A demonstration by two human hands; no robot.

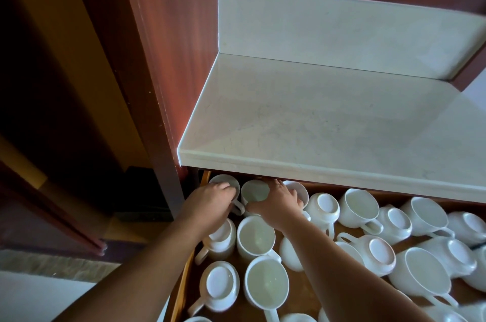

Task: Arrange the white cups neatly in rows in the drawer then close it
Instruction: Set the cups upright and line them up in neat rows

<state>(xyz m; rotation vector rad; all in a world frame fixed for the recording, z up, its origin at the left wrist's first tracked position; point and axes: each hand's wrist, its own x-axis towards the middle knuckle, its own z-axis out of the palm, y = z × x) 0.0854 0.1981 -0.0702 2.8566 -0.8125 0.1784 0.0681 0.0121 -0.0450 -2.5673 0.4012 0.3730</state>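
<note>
Both hands (210, 196) (278, 200) partly hide back-row cups (253, 191) under the countertop (315, 121).

No legible text, label, brand or number on any surface in view

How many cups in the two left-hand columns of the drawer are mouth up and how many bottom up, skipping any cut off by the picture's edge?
Mouth-up cups: 4
Bottom-up cups: 2
Total: 6
</note>
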